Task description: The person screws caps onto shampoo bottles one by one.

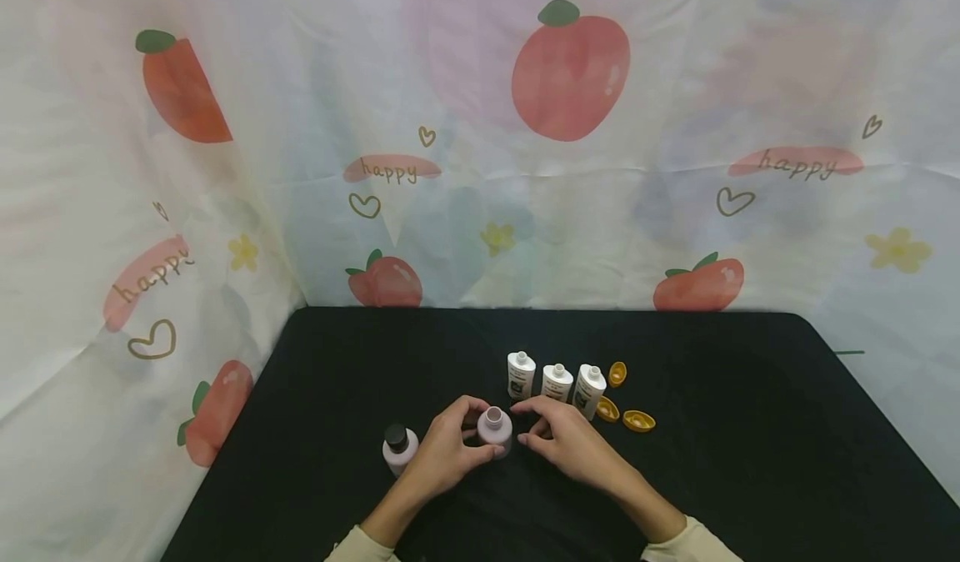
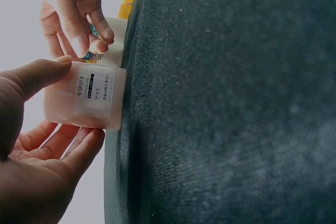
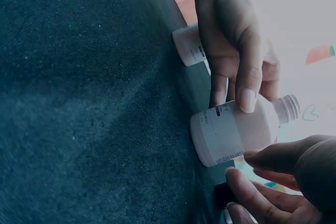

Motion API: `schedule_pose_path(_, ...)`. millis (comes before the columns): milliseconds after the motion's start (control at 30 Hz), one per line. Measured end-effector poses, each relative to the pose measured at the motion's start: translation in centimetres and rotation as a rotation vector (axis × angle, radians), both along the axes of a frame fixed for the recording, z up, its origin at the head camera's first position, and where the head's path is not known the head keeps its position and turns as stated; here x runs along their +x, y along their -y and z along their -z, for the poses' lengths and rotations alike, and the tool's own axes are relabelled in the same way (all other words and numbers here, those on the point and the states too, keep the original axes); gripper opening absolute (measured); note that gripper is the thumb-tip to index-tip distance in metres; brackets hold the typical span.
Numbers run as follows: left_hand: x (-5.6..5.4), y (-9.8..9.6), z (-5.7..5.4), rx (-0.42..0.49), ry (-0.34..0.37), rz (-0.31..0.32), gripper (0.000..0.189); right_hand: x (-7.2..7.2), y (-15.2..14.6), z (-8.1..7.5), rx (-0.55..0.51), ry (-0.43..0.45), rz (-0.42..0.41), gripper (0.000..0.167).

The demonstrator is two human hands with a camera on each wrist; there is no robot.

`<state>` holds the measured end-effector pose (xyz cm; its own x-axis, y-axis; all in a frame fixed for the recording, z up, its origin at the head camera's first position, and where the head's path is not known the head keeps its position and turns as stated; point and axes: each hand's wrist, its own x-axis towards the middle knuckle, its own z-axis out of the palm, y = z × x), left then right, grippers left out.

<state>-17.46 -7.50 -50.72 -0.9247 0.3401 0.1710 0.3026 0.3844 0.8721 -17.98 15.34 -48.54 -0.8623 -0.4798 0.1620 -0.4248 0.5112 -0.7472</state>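
Observation:
My left hand [image 1: 455, 441] holds a pale pink bottle [image 1: 495, 435] upright on the black table, its thumb on one side and fingers on the other. The bottle's threaded neck [image 3: 287, 108] is bare, and a printed label [image 2: 95, 94] faces the left wrist. Just right of the bottle is my right hand [image 1: 564, 439], fingers loosely bent with nothing visible between them. Close by its fingertips, a black cap [image 3: 224, 195] sits on the table in the right wrist view. A second pink bottle [image 1: 400, 449], topped with a black cap, stands left of my left hand.
Three white bottles [image 1: 521, 374] with uncovered necks stand behind my right hand. Several small golden boat-shaped pieces [image 1: 639, 421] lie to their right. A printed cloth [image 1: 465, 87] hangs behind the black table [image 1: 750, 429] and along its left side.

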Motion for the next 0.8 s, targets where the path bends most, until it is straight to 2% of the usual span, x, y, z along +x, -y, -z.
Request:
schedule_pose_path(333,0.0,0.1,0.2,0.007,-0.004,0.003,0.046,-0.5,0.2,0.1,0.013,-0.014,-0.009,0.032)
schedule_pose_path(567,0.0,0.1,0.1,0.008,0.003,0.002,0.046,-0.7,0.9,0.5,0.092,-0.155,0.049,0.026)
schedule_pose_path(800,0.0,0.1,0.0,0.011,0.012,0.007,0.047,-0.5,1.6,0.7,0.162,-0.219,0.098,0.027)
